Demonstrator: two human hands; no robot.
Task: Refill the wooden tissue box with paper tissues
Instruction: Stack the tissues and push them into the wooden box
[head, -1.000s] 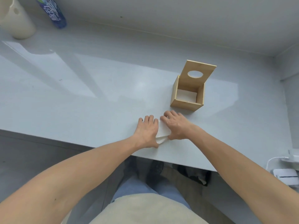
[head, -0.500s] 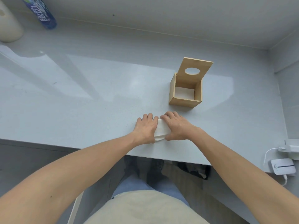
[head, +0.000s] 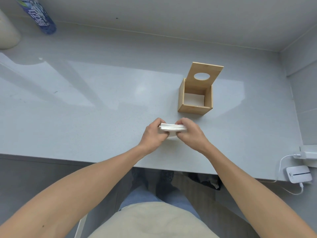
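A square wooden tissue box (head: 193,107) stands on the grey table (head: 103,117), right of centre. Its hinged lid (head: 205,75), with an oval hole, is tipped up and back, and something white lies on the bottom inside. Just in front of the box, a stack of white paper tissues (head: 172,128) is held a little above the table. My left hand (head: 154,133) grips the stack's left end and my right hand (head: 190,132) grips its right end.
A blue labelled bottle (head: 41,18) and a cream container (head: 7,35) stand at the far left corner. A white device (head: 298,174) with a cable and a charger (head: 307,154) lie at the right, past the table's edge. A wall runs along the back.
Both hands lay flat on the tissues on the table; now they have closed on the stack's ends and lifted it slightly. The view has shifted a little.
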